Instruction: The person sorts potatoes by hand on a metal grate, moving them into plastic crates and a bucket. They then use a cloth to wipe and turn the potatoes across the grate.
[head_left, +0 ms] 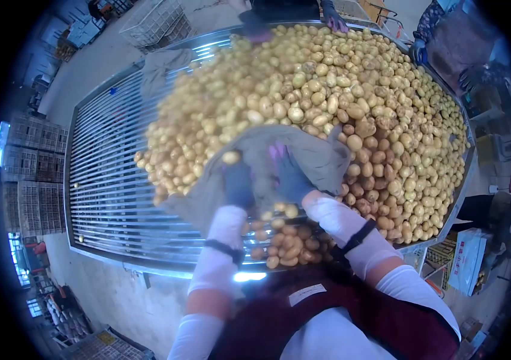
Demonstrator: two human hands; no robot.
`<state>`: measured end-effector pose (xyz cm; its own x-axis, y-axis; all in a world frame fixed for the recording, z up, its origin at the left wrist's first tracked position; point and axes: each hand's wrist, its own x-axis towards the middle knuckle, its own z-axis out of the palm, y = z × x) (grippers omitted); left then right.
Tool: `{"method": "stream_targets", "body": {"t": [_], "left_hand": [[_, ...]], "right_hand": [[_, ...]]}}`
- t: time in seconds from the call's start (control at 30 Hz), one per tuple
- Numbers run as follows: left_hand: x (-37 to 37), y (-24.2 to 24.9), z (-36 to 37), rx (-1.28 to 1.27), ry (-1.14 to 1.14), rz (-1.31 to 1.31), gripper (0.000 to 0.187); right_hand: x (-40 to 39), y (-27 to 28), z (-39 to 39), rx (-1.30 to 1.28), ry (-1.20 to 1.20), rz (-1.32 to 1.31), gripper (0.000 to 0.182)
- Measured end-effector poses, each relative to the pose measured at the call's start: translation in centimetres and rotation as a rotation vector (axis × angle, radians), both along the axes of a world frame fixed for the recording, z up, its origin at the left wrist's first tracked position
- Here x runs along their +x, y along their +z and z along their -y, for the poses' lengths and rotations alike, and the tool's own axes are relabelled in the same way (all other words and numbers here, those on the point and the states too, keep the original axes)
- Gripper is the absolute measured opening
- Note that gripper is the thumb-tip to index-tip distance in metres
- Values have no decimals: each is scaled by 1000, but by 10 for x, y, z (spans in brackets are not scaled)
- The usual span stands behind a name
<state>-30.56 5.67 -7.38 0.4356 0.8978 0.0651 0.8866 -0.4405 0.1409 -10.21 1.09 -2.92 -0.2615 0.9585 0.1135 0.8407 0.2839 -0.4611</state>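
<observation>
A grey cloth [321,157] lies spread over part of a large heap of round yellow-brown produce [357,90], which looks like potatoes or fruit. My left hand [238,183], in a dark glove, is on the left part of the cloth, with one round piece [231,157] by its fingertips; motion blurs its fingers. My right hand [290,174], gloved with pink fingertips, presses on the cloth's middle, and its grip is hard to make out. Closer to my body, more pieces [288,243] lie below the cloth.
The heap rests on a metal-framed table with slatted bars [111,180]. A second grey cloth [162,66] lies at the far left edge. Co-workers' gloved hands [334,18] are at the far and right edges. Crates [39,207] stand left; a white box [468,261] stands right.
</observation>
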Motion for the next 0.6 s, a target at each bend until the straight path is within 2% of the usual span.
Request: {"method": "stream_targets", "body": {"t": [0.03, 0.07, 0.1, 0.13, 0.2, 0.3, 0.33, 0.4, 0.43, 0.47, 0.53, 0.6], "left_hand": [[-2, 9, 21, 7, -51, -80, 57], [-6, 15, 45, 23, -128, -35, 60], [-12, 23, 73, 41, -205, 7, 65], [-15, 36, 99, -101, -187, 52, 67], [-17, 72, 141, -311, -166, 51, 69], [-5, 88, 128, -416, -191, -67, 64], [0, 89, 114, -430, -212, -103, 62], [0, 53, 74, -148, -209, -88, 57], [2, 46, 61, -14, -206, -79, 55], [1, 43, 56, 2, -154, -43, 55], [11, 50, 37, 69, -46, 41, 53], [8, 43, 38, 96, -80, 25, 56]], "right_hand": [[5, 17, 16, -25, 51, 73, 82], [11, 25, 33, -49, 103, 147, 81], [20, 7, 61, -33, 131, 23, 78], [29, -12, 91, -14, 156, -102, 76], [39, 18, 129, -273, 265, -76, 71], [29, 26, 134, -219, 179, -82, 62], [25, 17, 121, -177, 197, 12, 60], [12, -4, 73, -92, 227, 205, 58], [6, 5, 47, -220, 133, 83, 57], [-2, 14, 34, -348, 36, -42, 57], [-10, -33, 22, -88, 17, 1, 63], [-10, -40, 17, 25, 3, 12, 65]]}}
